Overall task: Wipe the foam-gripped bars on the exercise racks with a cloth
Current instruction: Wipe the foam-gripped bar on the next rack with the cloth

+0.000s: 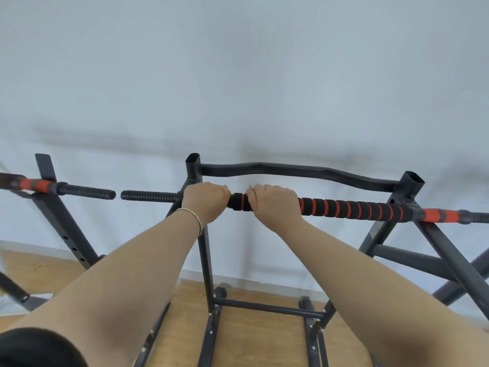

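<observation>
My left hand (205, 202) was curled over the black foam-sleeved bar with orange spiral stripes (352, 207). My right hand (275, 206), just beside it toward 3 o'clock, was wrapped round the same bar. I could see no cloth in either fist. The bar ran from 9 to 3 o'clock, and most of its foam lay past the right hand toward 3, so I judged that hand the nearer.

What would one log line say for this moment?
left hand: grips foam bar | right hand: grips foam bar | cloth: not visible | rack: standing
</observation>
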A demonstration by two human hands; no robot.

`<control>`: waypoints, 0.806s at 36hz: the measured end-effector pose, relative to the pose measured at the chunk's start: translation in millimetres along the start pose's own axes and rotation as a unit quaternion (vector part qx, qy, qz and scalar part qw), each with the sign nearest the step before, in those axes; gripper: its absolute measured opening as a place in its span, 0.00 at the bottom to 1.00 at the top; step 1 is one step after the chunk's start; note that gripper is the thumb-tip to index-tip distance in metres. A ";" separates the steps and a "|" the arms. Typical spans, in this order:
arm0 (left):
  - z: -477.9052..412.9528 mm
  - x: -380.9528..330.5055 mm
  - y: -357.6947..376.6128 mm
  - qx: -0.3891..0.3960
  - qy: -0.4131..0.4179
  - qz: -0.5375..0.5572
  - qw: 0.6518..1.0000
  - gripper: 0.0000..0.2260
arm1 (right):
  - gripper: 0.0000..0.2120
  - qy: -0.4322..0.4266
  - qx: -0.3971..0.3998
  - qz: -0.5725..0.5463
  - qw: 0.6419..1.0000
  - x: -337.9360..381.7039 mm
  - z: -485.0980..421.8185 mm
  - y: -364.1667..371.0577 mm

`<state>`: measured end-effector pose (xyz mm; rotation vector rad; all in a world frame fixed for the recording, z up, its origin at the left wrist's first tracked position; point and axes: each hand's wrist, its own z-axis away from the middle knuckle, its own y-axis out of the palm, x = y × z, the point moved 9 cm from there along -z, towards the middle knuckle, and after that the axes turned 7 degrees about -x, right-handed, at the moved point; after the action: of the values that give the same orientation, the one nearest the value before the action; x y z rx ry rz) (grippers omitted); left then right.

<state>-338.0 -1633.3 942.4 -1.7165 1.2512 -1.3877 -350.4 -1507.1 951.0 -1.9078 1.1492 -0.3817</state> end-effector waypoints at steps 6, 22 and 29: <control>-1.0 -1.7 4.9 0.004 0.017 -0.011 1.000 0.08 | 0.12 -0.013 -0.055 0.020 0.998 2.4 -10.6 -5.0; -0.7 -0.4 7.4 -0.019 -0.002 -0.015 1.000 0.01 | 0.15 -0.113 0.227 0.032 0.967 -19.1 -55.0 46.2; -10.3 -6.2 -14.6 -0.069 0.036 -0.031 0.996 0.05 | 0.09 0.005 -0.068 -0.090 0.994 -57.3 -0.2 -16.9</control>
<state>-343.6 -1620.9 955.6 -1.8261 1.3729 -1.4403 -371.3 -1455.8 973.7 -2.1390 1.0346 -0.4202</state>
